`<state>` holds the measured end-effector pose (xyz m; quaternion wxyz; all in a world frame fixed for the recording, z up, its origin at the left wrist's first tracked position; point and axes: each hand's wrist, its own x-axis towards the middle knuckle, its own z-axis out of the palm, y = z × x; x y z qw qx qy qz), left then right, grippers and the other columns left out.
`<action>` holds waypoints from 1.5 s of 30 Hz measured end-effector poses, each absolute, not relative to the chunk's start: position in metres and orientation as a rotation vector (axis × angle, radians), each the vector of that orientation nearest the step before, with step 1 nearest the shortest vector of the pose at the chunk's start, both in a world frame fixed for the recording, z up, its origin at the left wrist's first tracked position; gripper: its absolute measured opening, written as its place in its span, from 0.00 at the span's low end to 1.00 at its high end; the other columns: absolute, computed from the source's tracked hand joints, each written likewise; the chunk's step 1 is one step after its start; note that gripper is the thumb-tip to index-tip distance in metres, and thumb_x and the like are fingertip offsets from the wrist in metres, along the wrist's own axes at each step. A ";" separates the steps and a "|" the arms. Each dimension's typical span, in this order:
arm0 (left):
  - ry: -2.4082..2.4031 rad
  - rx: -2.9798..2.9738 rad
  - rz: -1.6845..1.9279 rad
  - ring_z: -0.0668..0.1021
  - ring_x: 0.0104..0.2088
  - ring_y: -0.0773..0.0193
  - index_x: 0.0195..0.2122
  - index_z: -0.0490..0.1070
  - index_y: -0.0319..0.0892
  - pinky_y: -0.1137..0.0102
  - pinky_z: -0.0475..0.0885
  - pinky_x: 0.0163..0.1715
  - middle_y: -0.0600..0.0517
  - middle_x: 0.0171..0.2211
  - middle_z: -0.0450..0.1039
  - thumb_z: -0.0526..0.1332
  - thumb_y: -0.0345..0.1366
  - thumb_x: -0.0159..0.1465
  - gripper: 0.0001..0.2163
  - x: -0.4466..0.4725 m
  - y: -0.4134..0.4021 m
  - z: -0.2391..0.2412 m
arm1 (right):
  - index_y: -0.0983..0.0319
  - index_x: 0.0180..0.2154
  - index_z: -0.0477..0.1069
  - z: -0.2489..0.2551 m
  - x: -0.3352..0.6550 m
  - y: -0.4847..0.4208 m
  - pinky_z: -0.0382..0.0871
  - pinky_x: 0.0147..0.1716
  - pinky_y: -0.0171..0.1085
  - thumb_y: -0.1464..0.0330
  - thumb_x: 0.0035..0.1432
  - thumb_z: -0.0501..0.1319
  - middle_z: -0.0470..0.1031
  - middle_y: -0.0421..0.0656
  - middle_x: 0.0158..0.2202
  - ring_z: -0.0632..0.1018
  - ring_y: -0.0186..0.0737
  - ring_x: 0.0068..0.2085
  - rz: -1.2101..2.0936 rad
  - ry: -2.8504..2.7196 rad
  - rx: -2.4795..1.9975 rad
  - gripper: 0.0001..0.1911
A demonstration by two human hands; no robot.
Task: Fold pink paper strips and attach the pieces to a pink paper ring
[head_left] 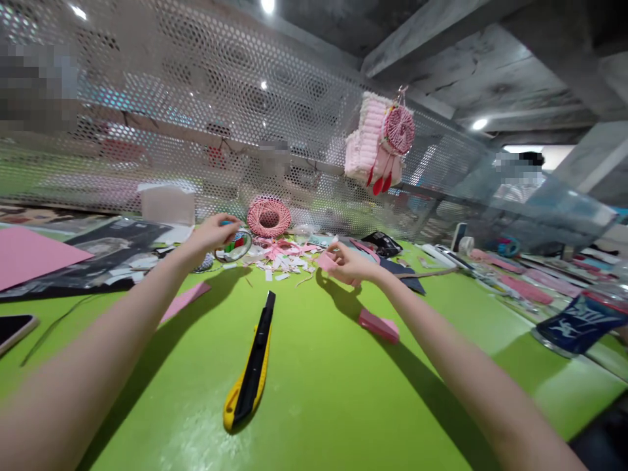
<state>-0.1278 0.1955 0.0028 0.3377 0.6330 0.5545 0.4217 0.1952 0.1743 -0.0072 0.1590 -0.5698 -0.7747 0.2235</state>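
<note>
My left hand (216, 233) is at the back left of the green table, fingers curled over a roll of tape (234, 250); its thumb side is partly hidden. A small folded piece of pink paper (326, 262) is pinched in my right hand (349, 263), just above the table to the right of the scraps. Between my forearms lies a yellow and black utility knife (251, 366), pointing away from me. Below my right hand rests another folded pink strip (379, 326). Beside my left forearm is a flat pink paper piece (186, 301).
White and pink scraps (282, 261) lie before a pink woven ring (269, 216). A perforated metal screen (206, 118) rises behind, with pink craft pieces (377, 140) hanging on it. At left are pink sheet (36, 256) and a phone (14, 330); at right, a labelled bottle (581, 320).
</note>
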 end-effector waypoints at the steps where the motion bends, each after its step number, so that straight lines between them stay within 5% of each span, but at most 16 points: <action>1: 1.445 1.739 1.063 0.63 0.14 0.69 0.39 0.70 0.40 0.76 0.55 0.16 0.60 0.14 0.61 0.60 0.39 0.58 0.11 -0.118 0.192 0.003 | 0.62 0.52 0.64 -0.004 0.203 0.169 0.74 0.37 0.41 0.67 0.63 0.59 0.72 0.46 0.46 0.77 0.40 0.40 0.675 -2.206 -1.583 0.16; 7: 1.400 2.226 0.870 0.74 0.22 0.61 0.44 0.72 0.42 0.72 0.64 0.26 0.55 0.19 0.72 0.56 0.44 0.59 0.16 -0.076 0.171 0.011 | 0.57 0.52 0.53 -0.002 0.236 0.135 0.74 0.30 0.38 0.65 0.61 0.57 0.70 0.46 0.44 0.77 0.40 0.38 0.778 -2.135 -1.309 0.20; 12: 1.432 2.482 0.769 0.78 0.32 0.58 0.47 0.73 0.43 0.70 0.67 0.32 0.49 0.34 0.78 0.51 0.41 0.64 0.16 -0.062 0.161 0.007 | 0.58 0.50 0.54 -0.002 0.246 0.115 0.73 0.41 0.47 0.64 0.61 0.57 0.69 0.47 0.43 0.75 0.44 0.43 0.788 -2.101 -1.178 0.18; 23: 1.415 2.950 0.721 0.70 0.47 0.46 0.48 0.74 0.45 0.59 0.62 0.44 0.41 0.44 0.68 0.65 0.41 0.58 0.17 0.030 0.164 -0.001 | 0.54 0.47 0.54 -0.004 0.257 0.088 0.67 0.53 0.49 0.66 0.62 0.57 0.66 0.45 0.44 0.73 0.41 0.48 0.759 -2.011 -1.062 0.14; 37: 1.302 2.962 0.734 0.71 0.35 0.55 0.40 0.80 0.45 0.66 0.61 0.32 0.45 0.32 0.66 0.59 0.35 0.63 0.10 0.048 0.178 -0.012 | 0.55 0.46 0.55 -0.007 0.265 0.078 0.70 0.50 0.47 0.70 0.62 0.56 0.67 0.46 0.47 0.74 0.42 0.48 0.725 -2.005 -1.100 0.13; 45: 1.445 2.946 0.692 0.73 0.36 0.56 0.36 0.79 0.41 0.65 0.65 0.33 0.45 0.33 0.69 0.56 0.32 0.64 0.11 0.038 0.180 -0.004 | 0.55 0.46 0.54 -0.006 0.262 0.081 0.71 0.47 0.47 0.72 0.62 0.54 0.67 0.47 0.48 0.73 0.42 0.49 0.641 -2.079 -1.167 0.13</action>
